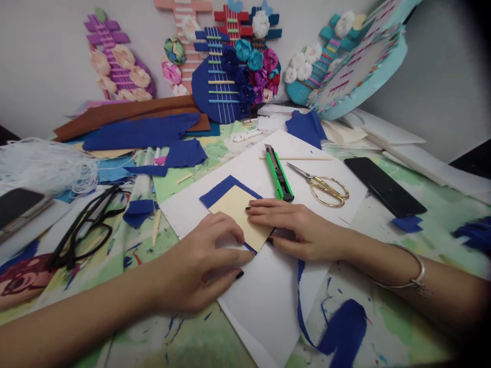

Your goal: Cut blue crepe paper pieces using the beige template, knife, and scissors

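Note:
A cream paper square (238,212) lies on a slightly larger blue felt square (222,188), both on a white sheet (268,296). My left hand (203,266) rests at the squares' near left corner with its fingers curled down onto the edge. From the right, my right hand (295,230) lies flat with fingers stretched over the cream square's right edge. A silver bracelet (416,278) circles my right wrist.
A green utility knife (279,174), gold-handled scissors (324,186) and a wooden stick (295,158) lie behind my hands. A black phone (383,186) is at right, black glasses (86,230) and white string (46,163) at left. Blue felt scraps (141,132) and paper-flower guitar crafts (226,76) line the wall.

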Demonstrator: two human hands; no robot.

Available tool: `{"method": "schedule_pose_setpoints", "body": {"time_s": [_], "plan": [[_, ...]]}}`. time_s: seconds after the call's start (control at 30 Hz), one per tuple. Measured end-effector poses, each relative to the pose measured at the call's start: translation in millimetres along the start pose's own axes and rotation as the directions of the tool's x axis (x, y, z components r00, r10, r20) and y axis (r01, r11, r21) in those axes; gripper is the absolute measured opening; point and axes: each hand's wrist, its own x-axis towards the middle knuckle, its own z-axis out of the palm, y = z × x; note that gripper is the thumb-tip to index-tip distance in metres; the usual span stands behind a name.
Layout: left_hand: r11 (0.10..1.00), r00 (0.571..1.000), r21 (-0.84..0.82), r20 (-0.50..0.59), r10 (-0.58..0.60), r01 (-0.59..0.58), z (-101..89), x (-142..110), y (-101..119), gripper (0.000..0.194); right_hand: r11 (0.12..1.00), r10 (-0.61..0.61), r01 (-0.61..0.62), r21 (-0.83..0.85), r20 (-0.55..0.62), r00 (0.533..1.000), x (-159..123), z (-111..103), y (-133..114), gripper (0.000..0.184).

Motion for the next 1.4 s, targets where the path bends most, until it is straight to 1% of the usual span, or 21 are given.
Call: {"method": "schedule_pose_setpoints", "body": {"time_s": [0.13,0.3,0.4,0.53,0.7,0.77,0.87,0.93,1.03,1.2,1.27,1.4], "plan": [[0.998,0.999,0.020,-0.016,0.052,-0.051,0.5,-0.1,-1.8,0.031,1.000,-0.002,0.002,-0.010,-0.012,1.000,-0.2,0.9,0.0,0.046],[0.997,0.995,0.010,-0.057,0.078,-0.077,1.3,-1.6,-3.2,0.030,0.999,-0.030,0.029,-0.030,-0.037,0.999,0.5,2.3,0.9,0.039],[0.996,0.994,0.019,-0.055,0.090,-0.089,1.7,-3.1,-3.6,0.031,0.998,-0.045,0.043,-0.040,-0.044,0.998,1.1,2.5,1.3,0.036],[0.993,0.993,0.061,-0.058,0.103,-0.099,1.4,-3.1,-4.7,0.038,0.997,-0.065,0.063,-0.035,-0.048,0.997,1.6,2.6,1.5,0.034],[0.975,0.990,0.171,0.040,0.136,-0.141,2.0,-2.0,-6.9,0.047,0.999,-0.047,0.046,-0.025,-0.043,0.998,0.8,1.9,2.2,0.038],[0.969,0.990,0.206,0.061,0.125,-0.135,2.5,-2.9,-7.1,0.047,1.000,-0.024,0.022,-0.016,-0.089,0.996,-0.6,2.0,2.4,0.039],[0.963,0.990,0.238,0.086,0.110,-0.128,3.2,-4.4,-6.5,0.047,0.999,0.002,-0.012,-0.052,-0.197,0.980,-4.0,2.2,1.4,0.032],[0.963,0.990,0.237,0.101,0.102,-0.124,3.3,-4.7,-5.8,0.048,0.994,0.025,-0.048,-0.099,-0.221,0.975,-7.2,1.0,0.3,0.028],[0.960,0.988,0.255,0.127,0.088,-0.118,3.1,-4.2,-5.2,0.050,0.985,0.080,-0.107,-0.132,-0.195,0.978,-12.0,-5.2,-0.1,0.026],[0.940,0.980,0.327,0.193,0.037,-0.100,2.7,-4.0,-6.4,0.053,0.982,0.135,-0.141,-0.124,-0.054,0.989,-17.1,-22.6,5.2,0.026],[0.940,0.978,0.327,0.206,0.027,-0.095,2.7,-4.1,-7.7,0.055,0.984,0.137,-0.139,-0.113,-0.027,0.990,-18.5,-27.3,7.9,0.026],[0.947,0.977,0.306,0.210,0.032,-0.097,2.7,-3.9,-10.7,0.059,0.989,0.105,-0.107,-0.101,-0.024,0.994,-20.7,-29.1,12.8,0.026]]}}
